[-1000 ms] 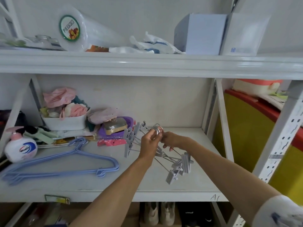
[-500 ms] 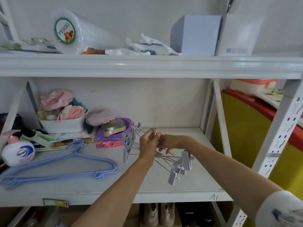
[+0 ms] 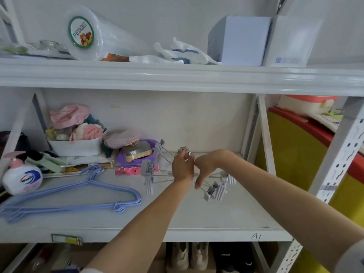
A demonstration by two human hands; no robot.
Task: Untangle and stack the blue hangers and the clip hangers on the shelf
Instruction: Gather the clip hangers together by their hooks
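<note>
A bundle of metal clip hangers with grey and white clips lies on the middle of the white shelf. My left hand grips their metal hooks, which stick up above my fingers. My right hand touches the left one and holds the wire bars of the same bundle, fingers curled down. A stack of blue hangers rests flat on the left part of the shelf, hooks pointing to the back, apart from both hands.
A white hand-soap bottle stands at the far left. A white tub of cloth items, a purple tray and a pink packet crowd the back left. Boxes sit on the upper shelf. Shoes stand below.
Both hands have sunk a little with the clip hangers, bringing the bundle closer to the shelf. The blue hangers have not moved.
</note>
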